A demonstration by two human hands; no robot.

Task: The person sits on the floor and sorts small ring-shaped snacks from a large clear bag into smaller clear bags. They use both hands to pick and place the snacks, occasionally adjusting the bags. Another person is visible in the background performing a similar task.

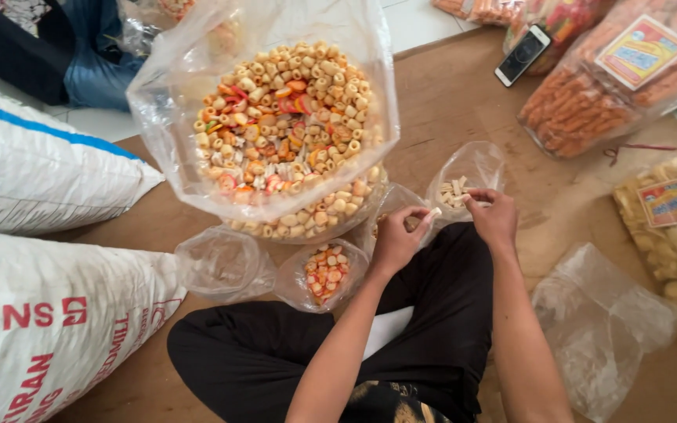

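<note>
Item 1: my left hand [395,241], fingers pinched on 1 pale cracker piece [432,213] beside the small clear bag [472,176]. Item 2: my right hand [495,218], closed on that bag's rim, propping it open. Big bag of mixed snacks [276,125] just behind. Best handling, I judge: keep the mouth wide, release low.

Behind the big bag of mixed snacks [276,117]: a seated figure in dark cloth and jeans [92,59], cut off by the top edge. Left of that bag: two white sacks [41,313], running out of frame. Right of it: bags of orange sticks [589,94] and pale crackers [675,235], cropped at the edge. Just below-right of it: fingertips of the right hand [494,219] sunk in a small bag's [472,176] mouth, grip unclear; small bag under the left hand [397,239] mostly covered
</note>
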